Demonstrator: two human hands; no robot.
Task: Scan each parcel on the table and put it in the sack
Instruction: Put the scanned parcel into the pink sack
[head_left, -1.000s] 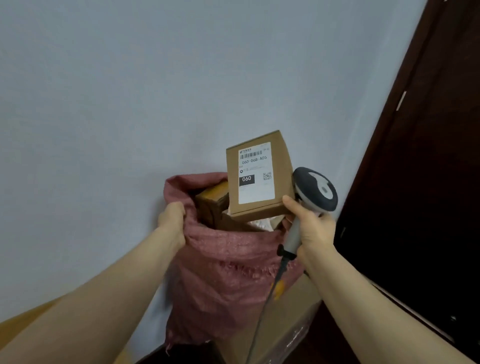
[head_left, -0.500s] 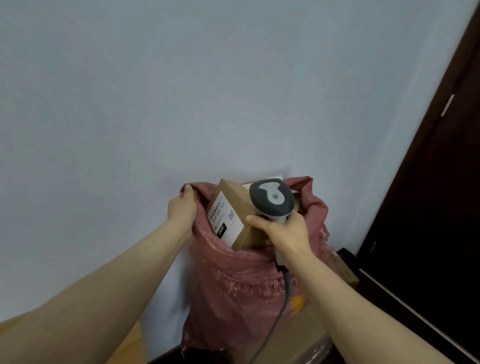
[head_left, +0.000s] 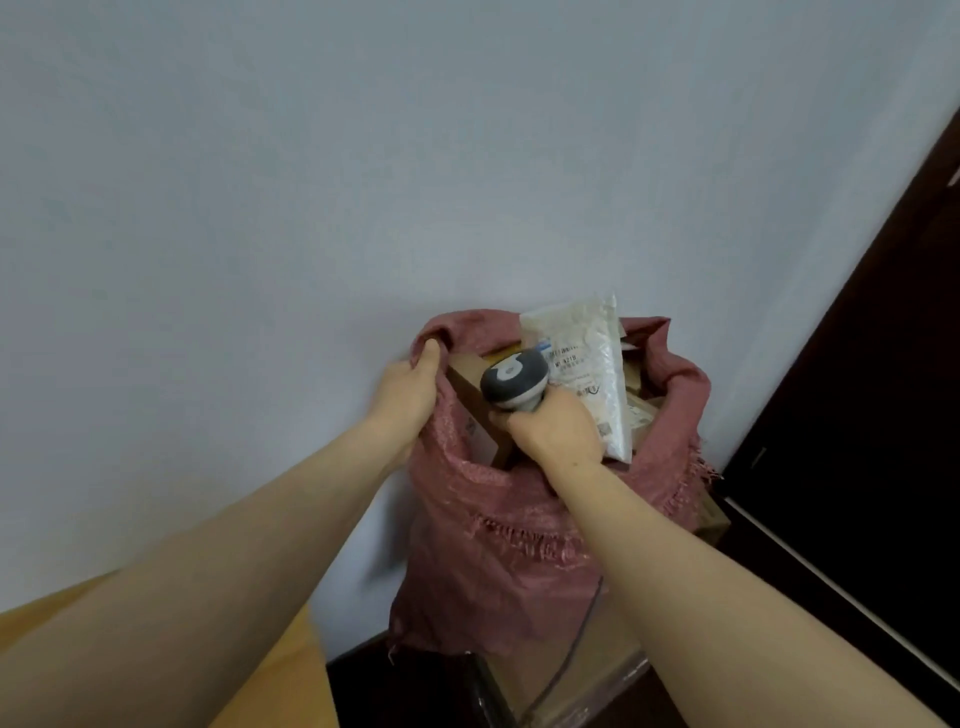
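Observation:
A red woven sack (head_left: 519, 545) stands against the wall, filled nearly to its mouth. My left hand (head_left: 408, 395) grips the sack's rim at the left and holds the mouth apart. My right hand (head_left: 556, 431) is inside the mouth, closed around a grey and white barcode scanner (head_left: 514, 382), and it presses on a brown cardboard parcel (head_left: 475, 415) that sits mostly below the rim. A white plastic mailer (head_left: 587, 364) sticks up out of the sack behind my right hand. More brown boxes (head_left: 641, 395) show at the sack's right side.
The sack rests on a large cardboard box (head_left: 587, 670) on the dark floor. A dark wooden door (head_left: 857, 415) is at the right. A yellow table corner (head_left: 291, 670) shows at lower left. The scanner cable (head_left: 576, 644) hangs down the sack's front.
The brown parcel went from held upright above the sack to tilted into its mouth, and now lies deeper inside. My right hand with the scanner followed it down. The left hand kept hold of the rim.

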